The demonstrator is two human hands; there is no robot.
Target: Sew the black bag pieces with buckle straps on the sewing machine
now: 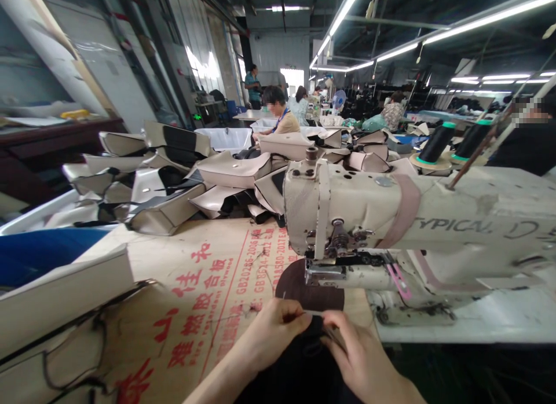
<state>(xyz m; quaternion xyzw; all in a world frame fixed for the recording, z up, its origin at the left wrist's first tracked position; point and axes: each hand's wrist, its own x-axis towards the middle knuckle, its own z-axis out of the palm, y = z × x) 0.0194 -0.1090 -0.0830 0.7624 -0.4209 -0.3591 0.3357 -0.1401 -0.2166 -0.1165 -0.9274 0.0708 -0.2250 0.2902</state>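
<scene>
My left hand (271,329) and my right hand (354,349) meet at the near edge of the table, both pinched on a dark piece of fabric (304,357) that hangs toward me. A thin pale strip or thread runs between the two sets of fingertips. Just beyond them lies a dark brown round piece (295,288) under the needle area of a beige sewing machine (391,219) marked TYPICAL.
A plywood tabletop (195,288) with red printed characters spreads left. Several beige and black sewn covers (174,178) are piled behind it. Two black thread cones (436,142) stand behind the machine. Other people work at tables farther back (278,111).
</scene>
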